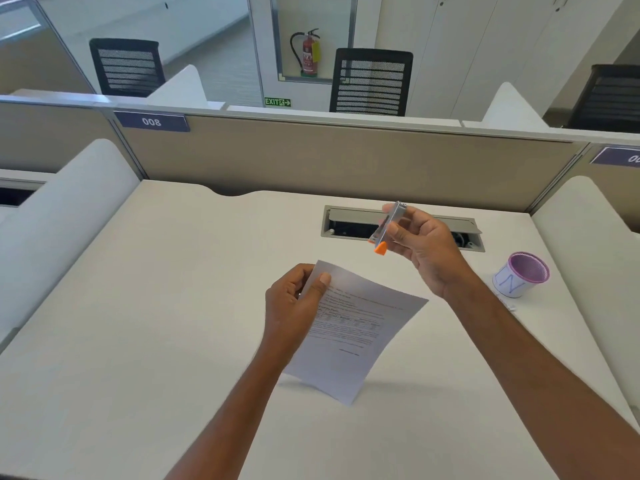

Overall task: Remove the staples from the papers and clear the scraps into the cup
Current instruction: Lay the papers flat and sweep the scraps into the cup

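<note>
Left hand [294, 303] pinching papers [353, 327], right hand [420, 247] gripping stapler [386, 226] above

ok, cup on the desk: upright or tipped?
Upright. The cup stands on its base on the desk, purple rim facing up. Contents cannot be told.

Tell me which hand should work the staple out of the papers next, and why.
Right. The right hand already holds the staple remover in the air just above the papers, while the left hand pinches their top corner and is probably best kept steadying them.
</note>
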